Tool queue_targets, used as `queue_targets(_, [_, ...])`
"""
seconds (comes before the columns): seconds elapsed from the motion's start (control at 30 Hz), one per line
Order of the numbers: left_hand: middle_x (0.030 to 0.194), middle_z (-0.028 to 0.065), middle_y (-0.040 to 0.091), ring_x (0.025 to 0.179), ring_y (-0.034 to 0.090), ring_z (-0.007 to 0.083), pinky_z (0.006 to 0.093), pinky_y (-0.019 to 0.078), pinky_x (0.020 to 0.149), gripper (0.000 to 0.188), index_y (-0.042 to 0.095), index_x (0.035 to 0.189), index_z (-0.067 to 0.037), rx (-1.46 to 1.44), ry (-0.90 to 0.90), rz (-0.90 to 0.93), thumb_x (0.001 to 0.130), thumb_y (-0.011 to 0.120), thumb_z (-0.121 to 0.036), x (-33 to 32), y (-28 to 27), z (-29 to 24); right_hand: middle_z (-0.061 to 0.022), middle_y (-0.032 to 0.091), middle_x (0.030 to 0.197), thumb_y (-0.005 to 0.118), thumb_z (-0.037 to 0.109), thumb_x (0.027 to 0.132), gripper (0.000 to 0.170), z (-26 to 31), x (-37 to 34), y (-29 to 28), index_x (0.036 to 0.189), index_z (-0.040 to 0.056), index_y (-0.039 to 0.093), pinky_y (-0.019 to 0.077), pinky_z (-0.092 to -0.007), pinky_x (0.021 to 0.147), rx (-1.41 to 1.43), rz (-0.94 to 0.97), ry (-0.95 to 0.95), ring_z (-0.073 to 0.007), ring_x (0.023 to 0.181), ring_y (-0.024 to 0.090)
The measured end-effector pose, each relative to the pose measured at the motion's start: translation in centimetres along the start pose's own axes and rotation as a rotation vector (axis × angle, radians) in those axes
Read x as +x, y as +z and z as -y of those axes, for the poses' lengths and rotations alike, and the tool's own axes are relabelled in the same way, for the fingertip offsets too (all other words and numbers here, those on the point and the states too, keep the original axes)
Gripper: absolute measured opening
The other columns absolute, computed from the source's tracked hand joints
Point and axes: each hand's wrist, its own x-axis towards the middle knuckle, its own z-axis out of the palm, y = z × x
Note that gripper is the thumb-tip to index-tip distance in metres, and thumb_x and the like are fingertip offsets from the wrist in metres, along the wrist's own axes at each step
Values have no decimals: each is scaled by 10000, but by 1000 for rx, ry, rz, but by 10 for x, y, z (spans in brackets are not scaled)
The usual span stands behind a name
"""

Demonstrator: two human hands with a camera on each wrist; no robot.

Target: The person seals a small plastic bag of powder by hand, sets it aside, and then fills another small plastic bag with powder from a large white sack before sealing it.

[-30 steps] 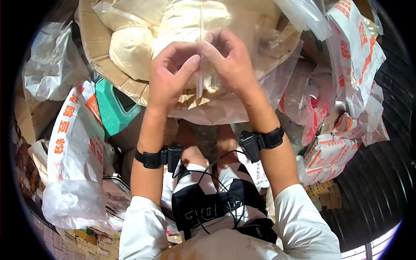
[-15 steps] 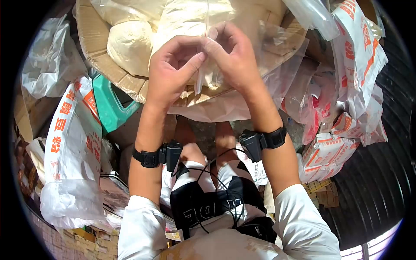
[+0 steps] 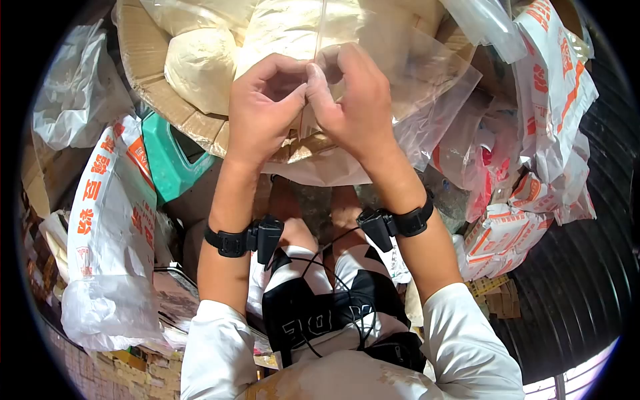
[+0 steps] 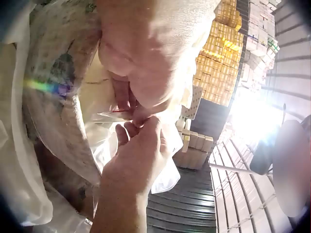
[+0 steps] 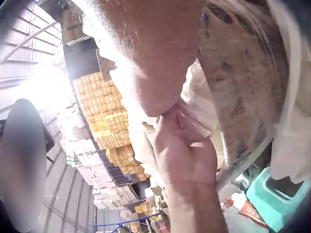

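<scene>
Both hands meet over a round cardboard container (image 3: pixel 150 77), at the edge of a clear plastic bag (image 3: pixel 433 80). My left hand (image 3: pixel 257 120) pinches the plastic between thumb and forefinger. Right beside it, my right hand (image 3: pixel 357 110) pinches the same edge, its thumb against the plastic and its other fingers curled. The fingertips of the two hands touch or nearly touch. Beneath them lie a pale rounded lump (image 3: pixel 200 70) and a larger pale mass (image 3: pixel 283 30) inside the container. In both wrist views the hands largely hide the pinched plastic.
A green plastic jug (image 3: pixel 167 157) stands at the left beside a white printed sack (image 3: pixel 107 213). More printed bags (image 3: pixel 510 233) are stacked at the right, near a ribbed black surface (image 3: pixel 567 280). Thin plastic (image 3: pixel 317 170) hangs over the container's near rim. Cables (image 3: pixel 313 260) cross the lap.
Both hands shift slightly and stay together at the plastic's edge. The right thumb now points more upright, and the clear plastic at the right spreads farther outward.
</scene>
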Motion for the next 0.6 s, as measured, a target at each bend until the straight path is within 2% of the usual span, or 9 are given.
queue_targets(0.17, [1014, 78, 720, 930, 677, 121, 255, 542, 812, 166, 661, 1049, 23, -41, -31, -19, 886, 690, 14, 2, 5, -8, -190, 582, 813, 653, 121, 851, 191, -2, 1, -2, 902, -19, 533, 476, -423, 654, 151, -12, 94, -381, 730, 576])
queue_targets(0.27, [955, 57, 714, 873, 668, 106, 234, 531, 740, 130, 661, 1017, 14, -54, 15, -56, 894, 696, -11, 3, 8, -6, -206, 577, 815, 647, 154, 861, 226, -1, 2, -7, 913, -22, 515, 474, -431, 651, 149, 32, 124, -394, 723, 569])
queue_targets(0.37, [851, 5, 692, 762, 621, 66, 214, 494, 654, 64, 654, 920, -5, 18, -16, -76, 901, 703, -42, 3, 5, 0, -217, 562, 809, 648, 177, 861, 251, 2, 3, -9, 908, -16, 494, 467, -442, 653, 123, 60, 124, -401, 721, 560])
queue_targets(0.47, [719, -12, 637, 640, 542, 53, 227, 439, 572, 100, 623, 841, -15, 269, 75, -104, 901, 688, -62, 0, 8, -1, -227, 549, 800, 642, 160, 856, 245, 1, 3, -9, 910, -12, 476, 462, -446, 650, 74, 89, 92, -420, 725, 550])
queue_targets(0.6, [642, 57, 557, 562, 504, 115, 280, 413, 534, 105, 589, 823, -11, 551, 195, -117, 883, 654, -67, -1, 7, -1, -229, 544, 790, 635, 134, 841, 230, 0, 2, -4, 917, -8, 471, 457, -446, 638, 57, 101, 84, -439, 724, 540])
